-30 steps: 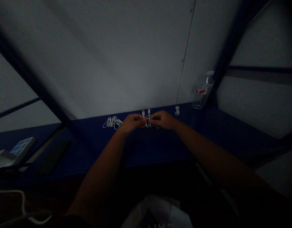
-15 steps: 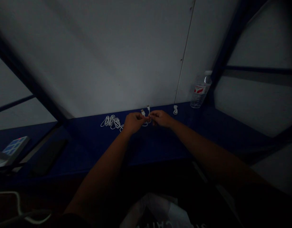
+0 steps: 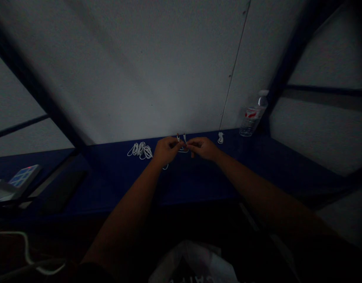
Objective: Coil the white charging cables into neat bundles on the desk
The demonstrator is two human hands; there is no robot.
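My left hand pinches a white USB cable just below its wider plug, which points up toward the wall. Close beside it, my right hand pinches the same kind of white lead below a narrower plug, also pointing up. A short curve of cable shows between and under the fingers. Both hands are over the blue shelf, fingertips nearly touching. To the left of my left hand lies a loosely coiled white cable. A small bundled white cable sits to the right of my right hand.
A clear plastic bottle with a red and white label stands at the right by the blue post. A dark flat object lies at the left, near a white and blue box. The grey wall rises behind the shelf.
The plug in my left hand has turned from broad face to narrow edge. Both hands stay close together. The whole view has shifted slightly, with the background a little further right.
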